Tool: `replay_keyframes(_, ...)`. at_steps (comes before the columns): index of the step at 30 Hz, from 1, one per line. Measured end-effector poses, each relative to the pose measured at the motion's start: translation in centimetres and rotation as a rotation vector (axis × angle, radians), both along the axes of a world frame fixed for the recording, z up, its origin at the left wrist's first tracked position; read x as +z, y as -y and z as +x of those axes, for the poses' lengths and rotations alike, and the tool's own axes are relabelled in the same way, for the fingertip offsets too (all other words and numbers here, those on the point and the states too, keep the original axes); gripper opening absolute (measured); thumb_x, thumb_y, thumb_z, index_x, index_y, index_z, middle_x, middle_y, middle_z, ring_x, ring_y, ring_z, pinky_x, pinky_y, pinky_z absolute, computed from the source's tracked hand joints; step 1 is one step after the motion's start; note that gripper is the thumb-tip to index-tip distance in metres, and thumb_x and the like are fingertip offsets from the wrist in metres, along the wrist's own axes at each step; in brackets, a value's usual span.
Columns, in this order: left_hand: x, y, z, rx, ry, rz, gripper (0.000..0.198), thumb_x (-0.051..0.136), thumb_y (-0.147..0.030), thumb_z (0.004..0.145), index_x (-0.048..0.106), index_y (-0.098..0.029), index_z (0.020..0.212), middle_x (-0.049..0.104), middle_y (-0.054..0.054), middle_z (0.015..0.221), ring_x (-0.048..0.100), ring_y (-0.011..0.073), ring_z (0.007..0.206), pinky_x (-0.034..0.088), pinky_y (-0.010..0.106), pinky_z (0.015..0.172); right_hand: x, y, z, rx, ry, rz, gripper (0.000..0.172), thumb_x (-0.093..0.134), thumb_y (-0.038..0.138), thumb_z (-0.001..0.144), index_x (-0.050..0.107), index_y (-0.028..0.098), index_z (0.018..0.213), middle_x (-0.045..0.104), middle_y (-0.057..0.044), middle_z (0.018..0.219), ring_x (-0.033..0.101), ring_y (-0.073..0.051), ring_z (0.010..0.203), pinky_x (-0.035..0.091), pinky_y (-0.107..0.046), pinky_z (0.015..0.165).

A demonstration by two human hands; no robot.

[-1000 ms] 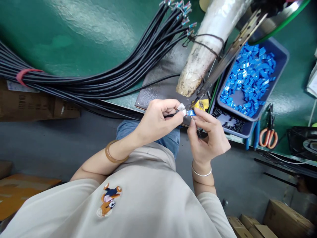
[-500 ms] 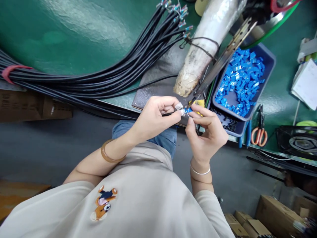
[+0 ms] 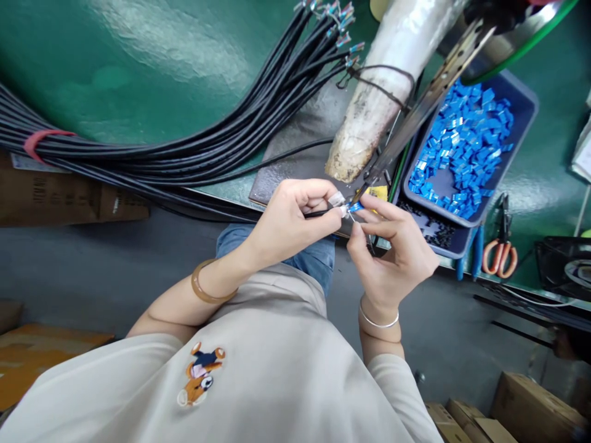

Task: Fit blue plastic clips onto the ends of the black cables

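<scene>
My left hand (image 3: 302, 212) is closed in a pinch on the end of a black cable (image 3: 316, 213), with white wrapping on its thumb and index fingertips. Thin wires and a small blue connector (image 3: 355, 207) show just beyond those fingertips. My right hand (image 3: 392, 246) is closed too, with a thin pale wire (image 3: 351, 216) at its thumb and fingers, close against the connector. From above, the dark tip of a long metal tool (image 3: 369, 178), resembling a soldering iron, reaches down to the connector. Fingers partly hide the exact contact.
A bundle of black cables (image 3: 184, 151) with stripped ends lies across the green table (image 3: 152, 80). A wrapped silvery tube (image 3: 383, 92) hangs above the work. To the right are a grey bin (image 3: 521, 132) of blue connectors, a bin of small black parts (image 3: 436, 234) and orange-handled cutters (image 3: 500, 255).
The view has shifted slightly, so the bins and cutters appear farther right. Both hands keep their hold at the tool's tip, the right hand slightly farther right and lower.
</scene>
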State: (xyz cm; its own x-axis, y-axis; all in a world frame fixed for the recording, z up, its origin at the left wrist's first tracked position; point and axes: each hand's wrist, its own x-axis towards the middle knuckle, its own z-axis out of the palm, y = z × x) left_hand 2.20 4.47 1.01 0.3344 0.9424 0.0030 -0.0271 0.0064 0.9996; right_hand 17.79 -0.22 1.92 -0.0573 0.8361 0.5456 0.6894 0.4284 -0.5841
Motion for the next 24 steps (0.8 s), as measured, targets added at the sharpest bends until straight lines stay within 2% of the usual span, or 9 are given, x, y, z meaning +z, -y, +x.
replay_keyframes(4, -0.22, 0.16, -0.16, -0.021, -0.027, -0.016, 0.018, 0.063, -0.016, 0.080, 0.055, -0.015, 0.064, 0.039, -0.005, 0.051, 0.033, 0.0046, 0.048, 0.027, 0.020, 0.044, -0.45, 0.16, -0.02, 0.000, 0.017, 0.024, 0.014, 0.065, 0.009, 0.081, 0.060, 0.022, 0.085, 0.074, -0.004, 0.110, 0.074, -0.018, 0.092, 0.066, -0.033, 0.077)
replay_keyframes(9, -0.03, 0.27, -0.14, -0.027, -0.034, -0.012, 0.019, 0.062, -0.018, 0.080, 0.055, -0.015, 0.063, 0.039, -0.005, 0.050, 0.033, 0.0047, 0.047, 0.026, 0.021, 0.045, -0.37, 0.26, 0.14, -0.009, -0.028, -0.026, 0.014, 0.066, 0.009, 0.081, 0.061, 0.021, 0.085, 0.074, -0.004, 0.107, 0.074, -0.017, 0.091, 0.065, -0.032, 0.077)
replay_keyframes(18, -0.03, 0.46, 0.09, 0.038, -0.008, 0.022, 0.019, 0.059, -0.018, 0.081, 0.055, -0.014, 0.063, 0.044, -0.003, 0.057, 0.036, 0.0053, 0.052, 0.029, 0.020, 0.048, -0.44, 0.37, 0.09, -0.016, -0.041, -0.039, 0.011, 0.066, 0.011, 0.083, 0.061, 0.021, 0.086, 0.073, -0.004, 0.108, 0.073, -0.017, 0.093, 0.065, -0.033, 0.080)
replay_keyframes(24, -0.43, 0.44, 0.23, 0.055, -0.070, 0.071, 0.017, 0.057, -0.017, 0.082, 0.057, -0.013, 0.066, 0.047, -0.003, 0.059, 0.036, 0.0051, 0.052, 0.027, 0.020, 0.047, -0.56, 0.17, 0.21, -0.011, -0.040, -0.030, 0.013, 0.067, 0.010, 0.082, 0.061, 0.021, 0.085, 0.073, -0.004, 0.108, 0.073, -0.017, 0.094, 0.065, -0.033, 0.079)
